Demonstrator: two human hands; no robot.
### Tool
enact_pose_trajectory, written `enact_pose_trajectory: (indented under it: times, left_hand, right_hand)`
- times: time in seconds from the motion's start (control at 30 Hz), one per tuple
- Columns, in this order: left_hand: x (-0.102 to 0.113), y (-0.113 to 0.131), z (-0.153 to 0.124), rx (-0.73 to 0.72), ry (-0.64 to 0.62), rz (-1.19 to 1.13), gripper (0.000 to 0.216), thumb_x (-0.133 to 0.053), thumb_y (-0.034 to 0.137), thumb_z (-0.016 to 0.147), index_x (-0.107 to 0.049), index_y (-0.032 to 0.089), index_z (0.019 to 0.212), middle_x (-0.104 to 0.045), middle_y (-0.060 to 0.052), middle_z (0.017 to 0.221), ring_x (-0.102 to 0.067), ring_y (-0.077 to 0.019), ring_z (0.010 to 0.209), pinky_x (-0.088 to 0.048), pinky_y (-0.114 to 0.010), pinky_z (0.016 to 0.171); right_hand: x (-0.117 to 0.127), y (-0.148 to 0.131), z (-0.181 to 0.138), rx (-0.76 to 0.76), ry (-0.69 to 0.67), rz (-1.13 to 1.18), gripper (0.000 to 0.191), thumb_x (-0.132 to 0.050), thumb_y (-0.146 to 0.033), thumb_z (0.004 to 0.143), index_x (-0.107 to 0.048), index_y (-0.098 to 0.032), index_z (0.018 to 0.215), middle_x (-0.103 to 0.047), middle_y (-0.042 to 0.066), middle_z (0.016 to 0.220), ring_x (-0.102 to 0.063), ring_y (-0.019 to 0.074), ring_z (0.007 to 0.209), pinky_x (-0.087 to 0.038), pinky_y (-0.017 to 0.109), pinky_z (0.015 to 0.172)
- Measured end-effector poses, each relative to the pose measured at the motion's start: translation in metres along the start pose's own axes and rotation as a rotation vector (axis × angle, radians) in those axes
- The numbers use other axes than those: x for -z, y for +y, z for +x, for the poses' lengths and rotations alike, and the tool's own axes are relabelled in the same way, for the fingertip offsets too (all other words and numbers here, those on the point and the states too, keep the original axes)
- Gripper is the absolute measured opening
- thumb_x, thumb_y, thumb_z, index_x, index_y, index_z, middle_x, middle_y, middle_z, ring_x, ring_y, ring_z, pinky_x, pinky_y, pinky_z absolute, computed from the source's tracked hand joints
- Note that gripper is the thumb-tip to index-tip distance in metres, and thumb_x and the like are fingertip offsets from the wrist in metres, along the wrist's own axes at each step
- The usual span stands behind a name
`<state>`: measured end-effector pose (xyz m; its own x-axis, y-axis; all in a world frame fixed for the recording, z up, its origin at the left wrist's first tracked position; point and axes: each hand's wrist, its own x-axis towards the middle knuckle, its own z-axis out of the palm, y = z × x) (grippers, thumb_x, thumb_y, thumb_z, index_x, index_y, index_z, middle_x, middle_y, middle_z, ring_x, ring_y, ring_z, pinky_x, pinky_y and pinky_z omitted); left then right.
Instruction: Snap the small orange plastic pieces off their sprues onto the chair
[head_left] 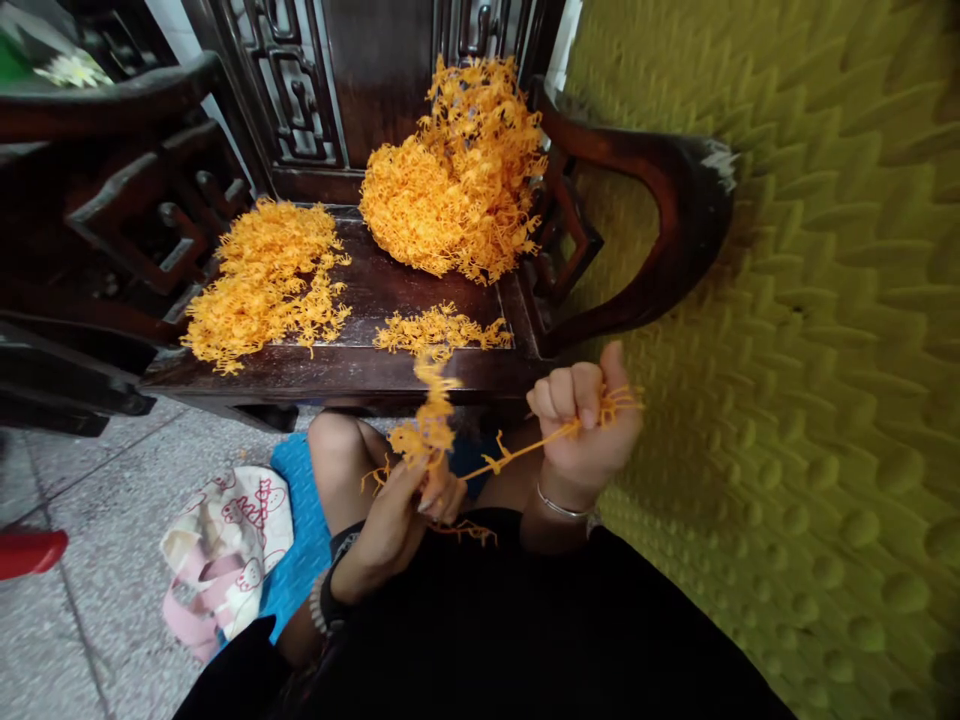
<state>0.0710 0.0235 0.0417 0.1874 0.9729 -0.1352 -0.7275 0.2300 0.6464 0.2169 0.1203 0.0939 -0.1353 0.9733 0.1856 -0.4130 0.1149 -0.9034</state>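
Note:
My left hand [409,505] is closed in a pinch on a bunch of small orange plastic pieces [427,425] that trails up to the chair seat. My right hand [589,425] is closed in a fist on a thin orange strand [517,455] that runs across to my left hand. Both hands hover above my lap, just in front of a dark wooden chair [360,365].
On the chair seat lie three heaps of orange pieces: a big one [457,180] at the back, a flat one [262,280] on the left, a small one [439,330] at the front edge. A yellow-green foam wall [825,300] stands to the right. A patterned cloth bag [225,550] lies on the tiled floor.

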Motion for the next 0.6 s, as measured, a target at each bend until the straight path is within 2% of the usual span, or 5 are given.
enact_pose_trajectory:
  times: [0.2,0.27,0.4,0.47,0.6]
  left_hand:
    - [0.014,0.005,0.014,-0.231,0.298,0.118,0.051,-0.077,0.052,0.065,-0.043,0.017,0.052,-0.038,0.004,0.051,-0.036,-0.0090,0.052,-0.037,-0.021,0.053]
    - [0.024,0.008,0.012,-0.216,0.369,0.133,0.050,-0.081,0.047,0.063,-0.043,0.017,0.052,-0.038,0.006,0.050,-0.034,-0.0069,0.049,-0.038,-0.019,0.052]
    - [0.038,0.015,0.006,-0.093,0.331,0.049,0.052,-0.078,0.045,0.068,-0.038,0.017,0.053,-0.032,0.007,0.046,-0.040,-0.0074,0.047,-0.042,-0.019,0.051]
    - [0.041,0.018,0.003,-0.044,0.327,-0.009,0.052,-0.076,0.043,0.072,-0.035,0.017,0.054,-0.029,0.008,0.046,-0.035,-0.0052,0.043,-0.037,-0.016,0.044]
    - [0.042,0.023,-0.003,0.023,0.362,-0.009,0.054,-0.077,0.041,0.071,-0.033,0.016,0.054,-0.028,0.009,0.048,-0.026,-0.0021,0.040,-0.027,-0.013,0.038]
  right_hand:
    - [0.017,0.028,0.018,-0.107,-0.169,-0.186,0.063,-0.045,-0.067,0.085,-0.044,-0.019,0.044,-0.031,-0.005,0.040,-0.029,0.0072,0.039,-0.019,0.025,0.042]
    - [0.026,0.039,0.019,-0.233,-0.313,-0.243,0.062,-0.047,-0.069,0.083,-0.046,-0.018,0.048,-0.035,-0.005,0.042,-0.030,0.0066,0.040,-0.018,0.024,0.041]
    - [0.034,0.055,0.014,-0.464,-0.590,-0.202,0.055,-0.063,-0.065,0.072,-0.045,-0.017,0.052,-0.036,-0.007,0.045,-0.026,0.0041,0.037,-0.015,0.021,0.037]
    - [0.032,0.058,0.010,-0.522,-0.584,-0.096,0.055,-0.063,-0.064,0.074,-0.045,-0.017,0.052,-0.034,-0.008,0.045,-0.023,0.0031,0.036,-0.013,0.020,0.035]
    - [0.022,0.051,0.002,-0.522,-0.442,0.082,0.054,-0.061,-0.062,0.077,-0.044,-0.017,0.052,-0.033,-0.009,0.047,-0.019,0.0025,0.037,-0.011,0.018,0.034]
